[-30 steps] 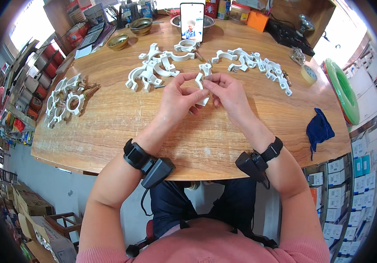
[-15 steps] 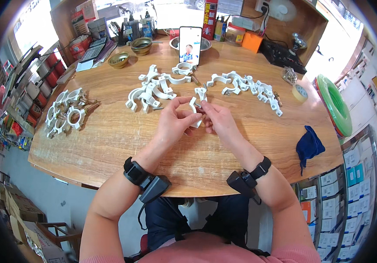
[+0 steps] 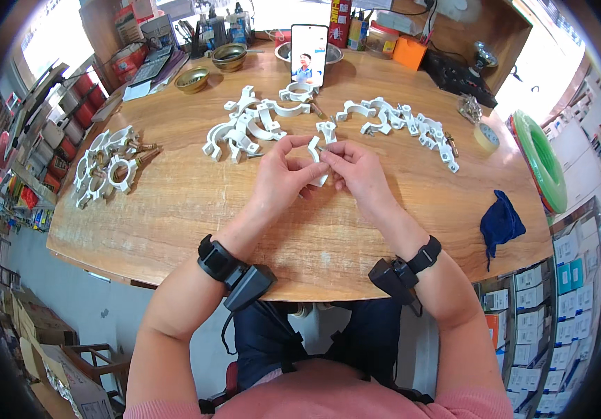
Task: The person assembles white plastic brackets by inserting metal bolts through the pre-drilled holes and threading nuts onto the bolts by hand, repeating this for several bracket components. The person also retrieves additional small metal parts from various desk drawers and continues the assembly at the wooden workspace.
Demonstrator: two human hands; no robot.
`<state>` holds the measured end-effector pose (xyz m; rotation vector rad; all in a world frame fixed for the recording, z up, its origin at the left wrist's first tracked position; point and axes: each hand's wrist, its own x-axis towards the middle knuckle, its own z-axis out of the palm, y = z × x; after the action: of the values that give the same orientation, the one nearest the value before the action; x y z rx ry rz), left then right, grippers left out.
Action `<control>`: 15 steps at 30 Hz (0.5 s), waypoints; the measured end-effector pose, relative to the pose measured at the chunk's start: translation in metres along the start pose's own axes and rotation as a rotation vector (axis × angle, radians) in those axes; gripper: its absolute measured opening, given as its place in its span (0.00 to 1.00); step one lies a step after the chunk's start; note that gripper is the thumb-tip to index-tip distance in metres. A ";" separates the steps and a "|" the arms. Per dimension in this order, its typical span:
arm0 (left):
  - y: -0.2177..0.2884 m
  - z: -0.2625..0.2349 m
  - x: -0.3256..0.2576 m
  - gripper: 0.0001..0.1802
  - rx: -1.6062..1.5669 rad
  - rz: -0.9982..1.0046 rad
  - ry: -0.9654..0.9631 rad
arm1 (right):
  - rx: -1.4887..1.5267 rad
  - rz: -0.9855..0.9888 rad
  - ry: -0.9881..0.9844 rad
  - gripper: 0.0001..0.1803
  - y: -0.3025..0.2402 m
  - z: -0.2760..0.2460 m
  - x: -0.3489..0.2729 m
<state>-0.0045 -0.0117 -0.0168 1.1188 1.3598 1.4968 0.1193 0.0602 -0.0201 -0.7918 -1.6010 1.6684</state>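
- Both our hands pinch one white clamp half [image 3: 316, 162] above the wooden table [image 3: 175, 202]: left hand [image 3: 281, 180] closed on its lower end, right hand [image 3: 356, 173] closed on its upper edge.
- Two brass bowls [image 3: 192, 79] stand at the far edge; contents cannot be told.
- One metal dish [image 3: 283, 50] sits behind the upright phone [image 3: 309, 54].
- Loose clamp halves [image 3: 245, 126] lie in three groups; an exact count is not possible.

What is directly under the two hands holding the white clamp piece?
Bare wooden table lies under the left hand and right hand; their palms hide part of the white clamp piece.
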 end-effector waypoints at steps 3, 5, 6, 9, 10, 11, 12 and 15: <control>-0.001 0.000 0.000 0.25 0.001 0.004 0.003 | 0.127 0.066 0.029 0.12 -0.001 -0.001 0.000; -0.001 0.000 0.000 0.25 0.003 0.013 -0.001 | 0.241 0.150 0.030 0.12 -0.001 -0.004 -0.001; -0.001 0.000 -0.001 0.25 0.003 0.010 -0.002 | 0.211 0.148 -0.005 0.11 -0.001 -0.005 -0.001; -0.001 0.000 -0.003 0.26 0.027 -0.018 -0.008 | 0.126 0.097 -0.012 0.09 -0.001 -0.002 -0.002; -0.002 0.000 -0.003 0.26 0.024 -0.011 -0.006 | 0.070 0.048 0.015 0.09 -0.001 -0.001 -0.002; -0.003 0.001 -0.002 0.26 0.019 -0.003 -0.004 | 0.068 0.048 0.016 0.09 -0.001 -0.002 -0.002; -0.003 0.001 -0.002 0.26 0.016 -0.003 -0.004 | 0.004 -0.011 0.033 0.09 -0.001 -0.002 -0.003; -0.003 0.001 -0.001 0.26 -0.006 -0.023 0.005 | -0.125 -0.158 0.078 0.10 0.007 -0.009 0.003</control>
<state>-0.0031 -0.0118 -0.0198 1.0934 1.3663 1.4871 0.1245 0.0680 -0.0278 -0.7622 -1.6797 1.4216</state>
